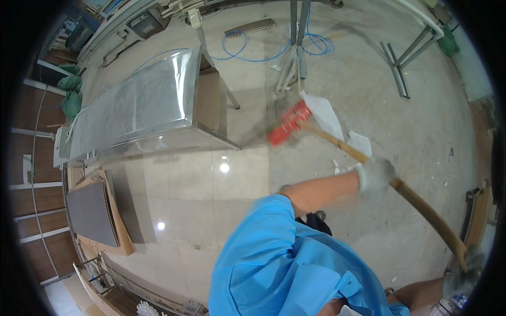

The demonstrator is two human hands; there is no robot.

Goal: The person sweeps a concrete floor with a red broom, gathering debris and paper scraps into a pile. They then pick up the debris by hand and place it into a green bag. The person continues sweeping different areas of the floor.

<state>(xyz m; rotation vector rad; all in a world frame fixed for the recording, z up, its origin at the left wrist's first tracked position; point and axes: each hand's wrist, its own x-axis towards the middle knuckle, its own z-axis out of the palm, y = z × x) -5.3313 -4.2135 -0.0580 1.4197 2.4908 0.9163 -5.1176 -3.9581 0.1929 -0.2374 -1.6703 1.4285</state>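
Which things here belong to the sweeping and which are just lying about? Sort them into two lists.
In use:
- broom, red head, wooden handle
- left hand, gloved, gripping the handle midway
- right hand, gloved, at the handle's end
- white paper scraps beside the broom head

Lying about:
- plastic-wrapped panel on a stand
- blue hose
- dark board on cardboard
- metal frame legs

My left hand point(375, 174) and right hand point(464, 276) are in grey knit cloth gloves, on a smooth wooden broom handle point(421, 205) w/ red plastic bristles point(284, 126) (blurred). Floor point(211, 200) is glossy tile nr me, matt dusty concrete beyond. White paper scraps point(324, 113). Plastic-wrapped shiny metal cabinet point(158, 105).
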